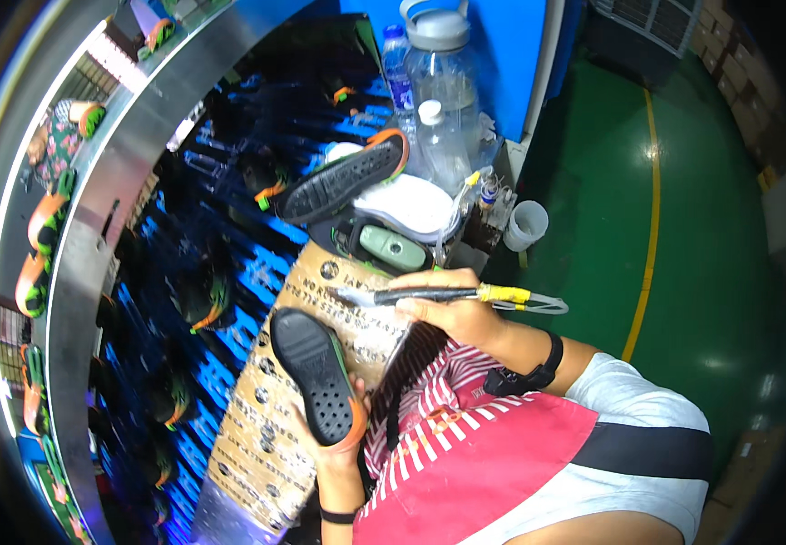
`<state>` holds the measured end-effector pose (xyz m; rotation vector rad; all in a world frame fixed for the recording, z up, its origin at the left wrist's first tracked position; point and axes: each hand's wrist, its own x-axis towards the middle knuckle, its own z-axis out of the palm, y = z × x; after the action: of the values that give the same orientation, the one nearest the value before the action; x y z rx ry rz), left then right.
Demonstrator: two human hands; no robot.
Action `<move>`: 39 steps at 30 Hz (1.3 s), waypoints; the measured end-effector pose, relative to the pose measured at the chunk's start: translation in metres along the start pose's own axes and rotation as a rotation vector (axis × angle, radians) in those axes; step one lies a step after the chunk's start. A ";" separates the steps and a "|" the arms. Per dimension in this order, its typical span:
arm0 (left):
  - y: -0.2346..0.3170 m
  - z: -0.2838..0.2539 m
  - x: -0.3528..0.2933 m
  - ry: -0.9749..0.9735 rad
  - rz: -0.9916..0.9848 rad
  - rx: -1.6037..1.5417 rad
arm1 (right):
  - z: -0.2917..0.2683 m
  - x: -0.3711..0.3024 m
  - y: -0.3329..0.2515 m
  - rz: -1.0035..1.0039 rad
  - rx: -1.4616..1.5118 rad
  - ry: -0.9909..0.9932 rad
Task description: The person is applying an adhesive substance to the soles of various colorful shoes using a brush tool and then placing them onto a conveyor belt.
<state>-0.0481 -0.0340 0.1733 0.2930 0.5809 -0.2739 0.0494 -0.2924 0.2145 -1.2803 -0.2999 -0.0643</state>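
My left hand point(329, 443) grips a black shoe sole point(310, 368) from below, around its orange end. The sole's dotted face points up, over a cardboard-covered board point(252, 445). In my right hand point(454, 312) is a brush point(429, 294), its handle partly wrapped in yellow tape. The pale bristles point(354, 296) hover over or rest on the cardboard beyond the sole; which of the two I cannot tell. Farther off lie a second black sole point(343, 182) with an orange end, a white sole-shaped piece point(411, 206) and a green oval object point(391, 246).
Left of the board, blue slats point(220, 372) carry several dark shoe pieces. A metal rail point(102, 182) curves along the far left. Plastic bottles point(443, 77) stand at the back beside a blue panel point(502, 54). A white cup point(526, 225) sits near the green floor point(593, 209).
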 end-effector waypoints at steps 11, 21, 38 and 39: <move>-0.017 0.000 0.018 -0.312 0.042 0.171 | 0.036 0.001 -0.013 -0.143 -0.159 -0.256; -0.031 0.007 0.018 -0.174 0.151 0.291 | 0.088 0.013 -0.002 -0.667 -0.660 -0.140; -0.007 -0.024 0.015 -0.295 0.088 0.249 | 0.089 -0.011 0.003 -0.708 -0.434 -0.471; -0.005 -0.025 0.016 -0.392 0.096 0.260 | 0.089 -0.013 0.004 -0.668 -0.396 -0.428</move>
<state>-0.0497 -0.0323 0.1431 0.5028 0.1418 -0.3049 0.0216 -0.2084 0.2305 -1.5313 -1.1217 -0.4387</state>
